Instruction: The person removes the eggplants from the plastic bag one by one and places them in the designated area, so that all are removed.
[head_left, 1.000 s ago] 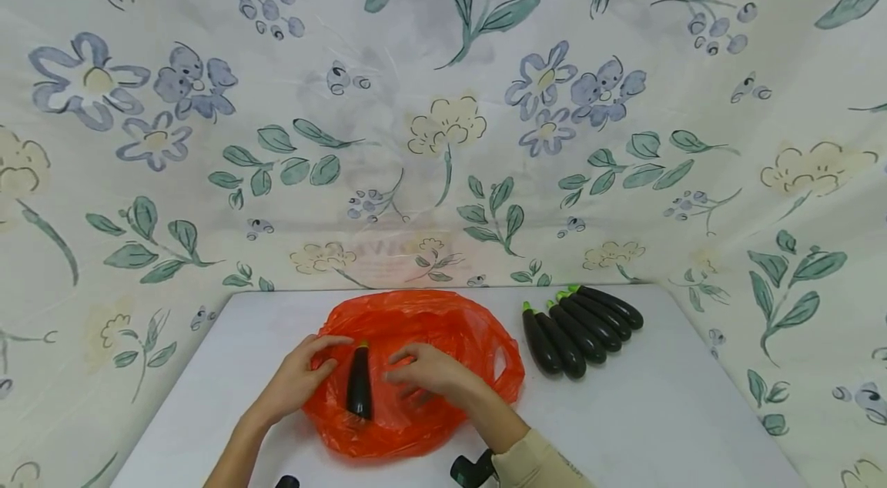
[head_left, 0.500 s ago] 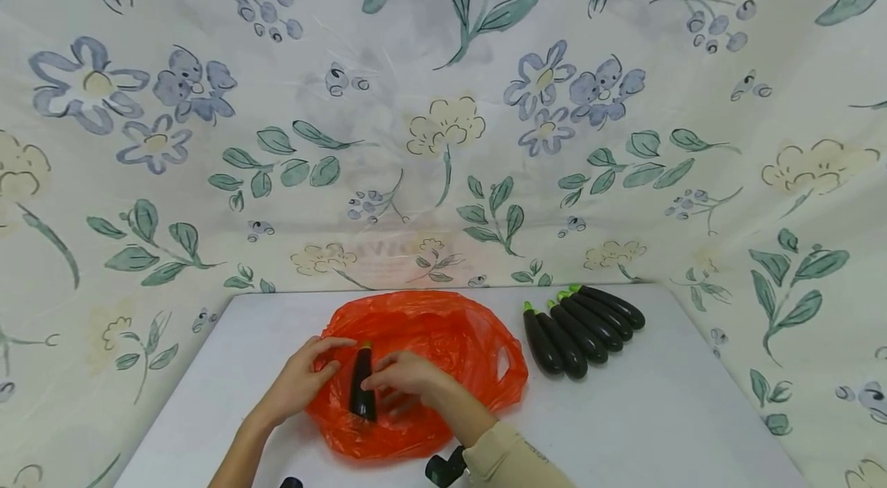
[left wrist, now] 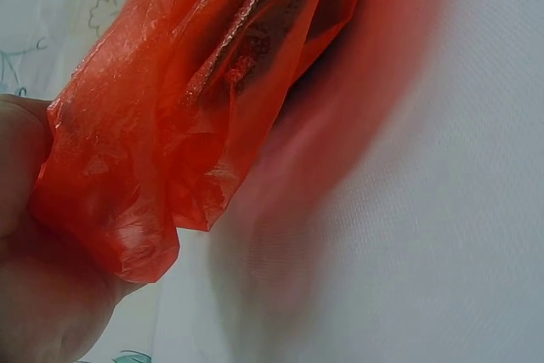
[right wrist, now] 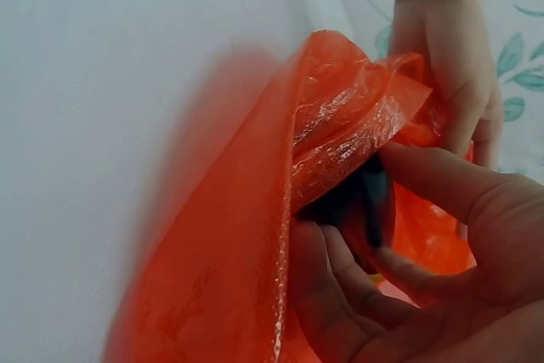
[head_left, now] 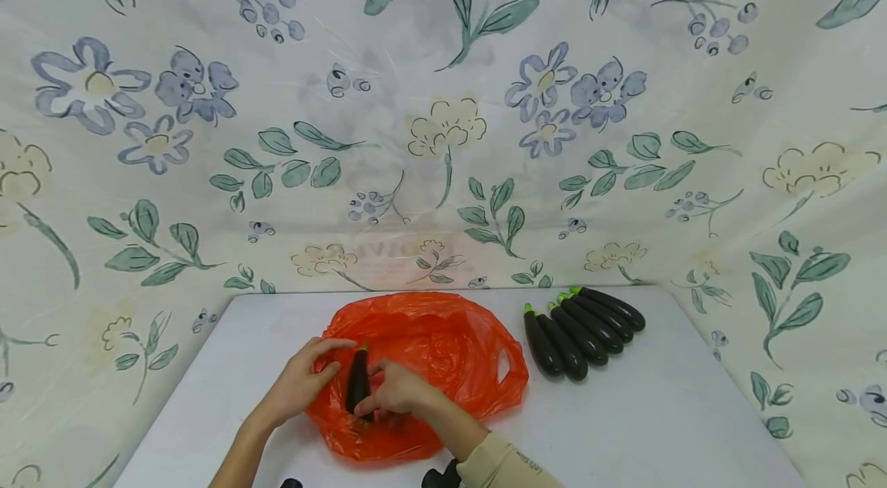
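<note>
An orange-red plastic bag (head_left: pixel 443 349) lies spread with its mouth up on the white table. Inside its left part is a dark eggplant (head_left: pixel 356 380) with a green stem end. My right hand (head_left: pixel 402 389) holds this eggplant, thumb near its lower end and fingers along its right side; the right wrist view shows the fingers (right wrist: pixel 365 295) round its dark body, partly under the bag's edge. At the bag's left rim, my left hand (head_left: pixel 301 380) holds the plastic, with folds of the bag (left wrist: pixel 127 167) over the palm in the left wrist view.
Several eggplants (head_left: pixel 582 330) lie side by side at the table's back right, green stems pointing away. The white table (head_left: pixel 644 411) meets a floral sheet (head_left: pixel 443 126) behind. A black object (head_left: pixel 441 475) shows under my right sleeve.
My right hand has moved left and down, from apart from the eggplant to a hold on it. My left hand stays at the bag's left rim.
</note>
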`<action>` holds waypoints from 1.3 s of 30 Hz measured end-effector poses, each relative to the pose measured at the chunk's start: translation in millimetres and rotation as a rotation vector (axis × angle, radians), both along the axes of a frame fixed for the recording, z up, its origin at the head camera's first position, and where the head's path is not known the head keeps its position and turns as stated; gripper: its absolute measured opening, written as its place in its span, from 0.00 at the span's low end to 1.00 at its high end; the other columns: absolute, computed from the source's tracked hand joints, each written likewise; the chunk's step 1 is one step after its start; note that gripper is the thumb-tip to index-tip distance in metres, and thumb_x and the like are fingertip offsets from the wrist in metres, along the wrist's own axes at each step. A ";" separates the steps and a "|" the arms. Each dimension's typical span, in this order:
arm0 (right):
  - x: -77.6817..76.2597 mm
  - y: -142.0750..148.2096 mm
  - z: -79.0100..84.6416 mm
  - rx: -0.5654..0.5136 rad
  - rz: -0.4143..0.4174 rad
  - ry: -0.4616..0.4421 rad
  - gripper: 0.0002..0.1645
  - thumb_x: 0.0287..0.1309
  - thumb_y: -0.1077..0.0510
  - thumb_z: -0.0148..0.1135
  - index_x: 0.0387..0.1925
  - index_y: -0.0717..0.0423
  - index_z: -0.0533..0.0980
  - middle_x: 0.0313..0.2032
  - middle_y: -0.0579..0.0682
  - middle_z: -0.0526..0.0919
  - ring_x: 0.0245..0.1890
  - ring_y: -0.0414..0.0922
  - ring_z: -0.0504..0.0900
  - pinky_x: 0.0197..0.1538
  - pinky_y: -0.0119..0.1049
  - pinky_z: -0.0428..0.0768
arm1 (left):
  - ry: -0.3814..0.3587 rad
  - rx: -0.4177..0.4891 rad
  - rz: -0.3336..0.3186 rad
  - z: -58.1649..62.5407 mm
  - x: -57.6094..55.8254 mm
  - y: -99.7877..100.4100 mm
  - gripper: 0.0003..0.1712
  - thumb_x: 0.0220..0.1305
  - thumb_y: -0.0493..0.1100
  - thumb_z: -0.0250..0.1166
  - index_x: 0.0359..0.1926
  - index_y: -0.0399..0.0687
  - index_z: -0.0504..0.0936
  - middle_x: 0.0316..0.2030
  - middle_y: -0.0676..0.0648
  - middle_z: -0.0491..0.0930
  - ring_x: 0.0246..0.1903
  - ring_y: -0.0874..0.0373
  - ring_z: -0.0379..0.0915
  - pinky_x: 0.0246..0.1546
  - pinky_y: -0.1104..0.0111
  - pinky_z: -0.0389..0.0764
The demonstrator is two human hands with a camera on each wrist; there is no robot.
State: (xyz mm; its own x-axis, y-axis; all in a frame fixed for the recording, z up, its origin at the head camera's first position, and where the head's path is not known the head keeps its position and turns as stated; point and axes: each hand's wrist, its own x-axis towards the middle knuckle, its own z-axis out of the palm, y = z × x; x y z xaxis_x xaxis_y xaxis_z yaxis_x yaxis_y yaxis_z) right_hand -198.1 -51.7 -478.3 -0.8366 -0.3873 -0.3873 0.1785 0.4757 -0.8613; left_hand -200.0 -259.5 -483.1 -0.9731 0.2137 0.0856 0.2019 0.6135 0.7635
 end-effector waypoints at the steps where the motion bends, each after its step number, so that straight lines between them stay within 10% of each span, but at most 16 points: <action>1: 0.0 -0.1 -0.1 -0.005 -0.001 -0.003 0.29 0.50 0.61 0.77 0.52 0.53 0.73 0.28 0.55 0.79 0.22 0.48 0.76 0.31 0.39 0.82 | -0.005 0.001 0.005 -0.4 -0.1 0.2 0.22 0.68 0.30 0.59 0.59 0.54 0.81 0.47 0.46 0.75 0.53 0.46 0.71 0.59 0.41 0.74; 29: -9.2 15.0 4.6 -0.080 0.059 0.036 0.37 0.51 0.65 0.75 0.62 0.39 0.76 0.49 0.51 0.78 0.36 0.50 0.80 0.42 0.45 0.85 | -0.025 -0.003 0.020 -0.4 -1.9 -8.0 0.22 0.69 0.31 0.58 0.59 0.55 0.81 0.49 0.45 0.75 0.54 0.45 0.70 0.59 0.42 0.75; 39: -14.8 47.7 21.7 -0.071 0.109 0.076 0.36 0.53 0.64 0.73 0.63 0.37 0.75 0.43 0.51 0.80 0.37 0.50 0.80 0.42 0.45 0.86 | -0.060 -0.017 0.048 2.7 -2.3 -12.1 0.22 0.69 0.31 0.58 0.59 0.54 0.80 0.49 0.44 0.73 0.54 0.46 0.69 0.55 0.49 0.79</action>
